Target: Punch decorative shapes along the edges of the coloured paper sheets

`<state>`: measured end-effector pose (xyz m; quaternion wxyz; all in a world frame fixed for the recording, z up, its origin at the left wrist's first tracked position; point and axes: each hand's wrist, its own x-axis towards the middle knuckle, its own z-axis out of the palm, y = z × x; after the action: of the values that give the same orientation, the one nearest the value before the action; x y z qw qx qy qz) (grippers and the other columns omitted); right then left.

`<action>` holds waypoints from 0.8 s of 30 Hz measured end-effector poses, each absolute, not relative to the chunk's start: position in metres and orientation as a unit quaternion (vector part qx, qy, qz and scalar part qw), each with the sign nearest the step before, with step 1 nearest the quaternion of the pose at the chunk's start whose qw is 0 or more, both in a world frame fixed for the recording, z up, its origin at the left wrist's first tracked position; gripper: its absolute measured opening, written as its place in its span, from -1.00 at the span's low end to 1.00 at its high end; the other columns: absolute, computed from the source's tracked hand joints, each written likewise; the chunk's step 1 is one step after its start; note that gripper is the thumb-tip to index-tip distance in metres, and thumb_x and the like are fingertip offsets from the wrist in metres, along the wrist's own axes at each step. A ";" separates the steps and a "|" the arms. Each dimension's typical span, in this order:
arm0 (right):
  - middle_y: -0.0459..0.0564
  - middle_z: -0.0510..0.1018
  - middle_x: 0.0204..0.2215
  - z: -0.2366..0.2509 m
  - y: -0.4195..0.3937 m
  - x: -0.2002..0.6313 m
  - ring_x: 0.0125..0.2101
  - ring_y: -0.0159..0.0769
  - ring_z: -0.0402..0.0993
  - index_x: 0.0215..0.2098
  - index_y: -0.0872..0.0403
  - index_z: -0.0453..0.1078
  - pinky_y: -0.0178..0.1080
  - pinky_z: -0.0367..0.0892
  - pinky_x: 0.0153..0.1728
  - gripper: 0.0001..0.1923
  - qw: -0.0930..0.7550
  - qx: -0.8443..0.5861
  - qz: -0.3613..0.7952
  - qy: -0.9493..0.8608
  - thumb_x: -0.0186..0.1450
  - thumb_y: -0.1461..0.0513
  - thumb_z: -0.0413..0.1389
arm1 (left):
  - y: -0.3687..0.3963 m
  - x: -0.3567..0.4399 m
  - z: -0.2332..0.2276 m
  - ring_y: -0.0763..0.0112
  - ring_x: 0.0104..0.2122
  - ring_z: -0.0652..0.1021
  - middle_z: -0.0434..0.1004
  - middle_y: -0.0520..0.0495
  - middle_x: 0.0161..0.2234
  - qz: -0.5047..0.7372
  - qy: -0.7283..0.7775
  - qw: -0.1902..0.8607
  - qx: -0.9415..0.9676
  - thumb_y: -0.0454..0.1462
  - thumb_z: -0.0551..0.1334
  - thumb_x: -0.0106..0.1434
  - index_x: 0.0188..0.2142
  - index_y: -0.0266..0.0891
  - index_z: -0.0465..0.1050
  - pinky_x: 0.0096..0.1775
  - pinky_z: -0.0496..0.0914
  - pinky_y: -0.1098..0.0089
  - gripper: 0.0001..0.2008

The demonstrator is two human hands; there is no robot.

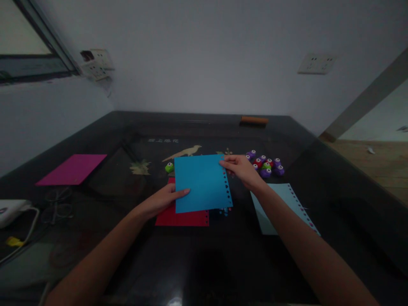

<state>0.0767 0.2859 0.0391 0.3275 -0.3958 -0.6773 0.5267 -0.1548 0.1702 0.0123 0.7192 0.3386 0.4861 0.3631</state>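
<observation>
A bright blue sheet of paper (pixel 202 182), with a row of punched holes down its right side, is held up between my two hands. My left hand (pixel 167 196) grips its lower left edge, thumb in front. At the upper right corner, my right hand (pixel 239 167) pinches the sheet by the holes. Below it lies a red sheet (pixel 180 219), partly covered, also with punched holes. Small blue paper bits (pixel 225 211) show under the blue sheet's lower right corner. A green one-eyed craft punch (pixel 169 168) stands just behind the sheet's left edge.
Several purple, red and green craft punches (pixel 266 172) cluster right of my right hand. A pale blue punched sheet (pixel 280 204) lies under my right forearm. Farther left are a magenta sheet (pixel 75 169), scissors (pixel 57 206) and a white corded device (pixel 12 211). An orange-brown roll (pixel 254 120) rests at the back.
</observation>
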 end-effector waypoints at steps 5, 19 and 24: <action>-0.18 0.26 -0.66 0.034 0.292 0.084 -0.63 -0.48 0.12 -0.58 0.09 0.29 -0.33 0.03 -0.58 -0.79 0.304 -0.372 0.538 -0.693 0.15 0.17 0.14 | 0.166 -0.149 0.009 0.14 -0.07 0.53 0.47 -0.28 0.00 0.344 0.445 0.742 0.364 -0.22 0.32 0.12 0.02 -0.29 0.36 0.02 0.35 0.12 -0.54; -0.10 0.42 -0.60 0.024 0.292 0.083 -0.62 -0.44 0.27 -0.48 0.12 0.36 -0.37 0.14 -0.60 -0.56 0.287 -0.410 0.497 -0.708 0.24 -0.06 -0.05 | 0.163 -0.141 0.008 0.29 -0.47 0.58 0.57 -0.17 -0.26 0.420 0.453 0.690 0.376 -0.17 0.30 0.12 -0.01 -0.29 0.27 -0.46 0.48 0.31 -0.52; -0.05 0.49 -0.55 0.016 0.290 0.070 -0.56 -0.41 0.36 -0.39 0.17 0.42 -0.39 0.19 -0.60 -0.70 0.268 -0.420 0.447 -0.743 0.21 0.08 0.04 | 0.174 -0.150 0.012 0.45 -0.67 0.47 0.50 0.01 -0.53 0.566 0.488 0.568 0.346 -0.20 0.29 0.12 -0.23 -0.30 0.34 -0.57 0.40 0.42 -0.73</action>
<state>0.0703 0.2902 0.0164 0.2684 -0.4197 -0.7433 0.4465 -0.1499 0.1745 0.0124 0.5678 0.3458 0.4876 0.5659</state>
